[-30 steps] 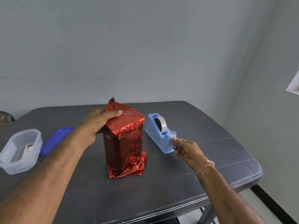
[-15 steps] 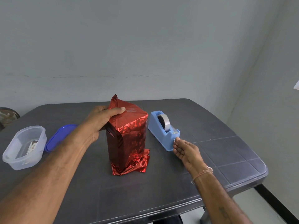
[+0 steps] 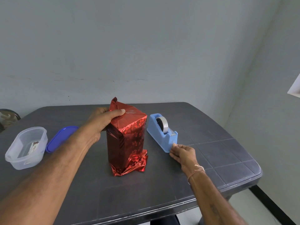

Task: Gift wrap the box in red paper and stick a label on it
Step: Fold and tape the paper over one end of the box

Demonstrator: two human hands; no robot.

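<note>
The left arm is stretching out from the lower left, forearm bare, angling up toward the centre. The left hand (image 3: 102,122) is gripping the top of the wrapped box (image 3: 128,137). Its thumb (image 3: 119,112) is lying flat across the near top edge, and the fingers are wrapping round the far side, mostly hidden. The right arm is stretching out from the lower right, forearm bare, with a thin thread band (image 3: 197,169) sitting on the wrist. The right hand (image 3: 182,153) is resting low with its back up and its fingers fairly straight and bunched. The fingertips (image 3: 174,145) are touching the near end of the tape dispenser (image 3: 162,135). The hands are staying well apart, left higher than right.
</note>
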